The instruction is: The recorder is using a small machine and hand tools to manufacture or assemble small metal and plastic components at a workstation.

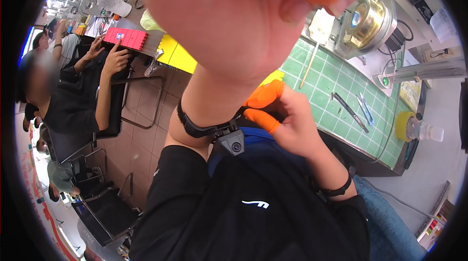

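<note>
Brown-tiled floor [141, 149] spreads under this busy workroom. Strapped at the wrist of the raised left hand [224, 27], the small camera [226, 145] is boxy, dark grey. I judge it light and hard, its lens [236, 147] fragile, the black strap [191, 127] flexible: better to hold by the strap. The right hand [295, 120], orange-tipped, narrow, is near it; whether it pinches, I cannot tell, nor for the left, cropped above. Beyond, tweezers [365, 110] lie on the green worktop [321, 75].

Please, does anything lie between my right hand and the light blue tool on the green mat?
Yes: the slim black tool lies on the green mat between the right hand and the light blue tool.
</note>
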Action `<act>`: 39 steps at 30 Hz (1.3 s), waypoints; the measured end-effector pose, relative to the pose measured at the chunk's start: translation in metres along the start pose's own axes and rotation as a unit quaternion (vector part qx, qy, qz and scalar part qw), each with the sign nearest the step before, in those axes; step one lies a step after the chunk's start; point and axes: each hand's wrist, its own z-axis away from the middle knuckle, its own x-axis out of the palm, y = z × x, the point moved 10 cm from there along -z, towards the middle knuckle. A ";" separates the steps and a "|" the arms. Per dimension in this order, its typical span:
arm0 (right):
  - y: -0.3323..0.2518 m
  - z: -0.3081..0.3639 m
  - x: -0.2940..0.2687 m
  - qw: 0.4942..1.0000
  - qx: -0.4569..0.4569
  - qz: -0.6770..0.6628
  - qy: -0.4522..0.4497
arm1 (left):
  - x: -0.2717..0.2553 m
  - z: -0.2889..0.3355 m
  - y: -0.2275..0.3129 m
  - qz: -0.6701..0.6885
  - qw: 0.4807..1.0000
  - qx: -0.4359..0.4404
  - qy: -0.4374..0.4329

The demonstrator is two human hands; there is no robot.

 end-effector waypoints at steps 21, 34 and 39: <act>0.016 0.014 0.016 0.985 0.053 -0.111 -0.122 | 0.034 -0.001 -0.017 -0.349 0.924 0.148 -0.044; 0.033 0.013 0.016 0.971 0.126 -0.171 -0.105 | 0.026 -0.007 0.002 -0.244 0.962 0.115 -0.051; 0.034 0.009 0.013 0.975 0.107 -0.167 -0.105 | 0.027 -0.012 0.013 -0.211 0.971 0.105 -0.041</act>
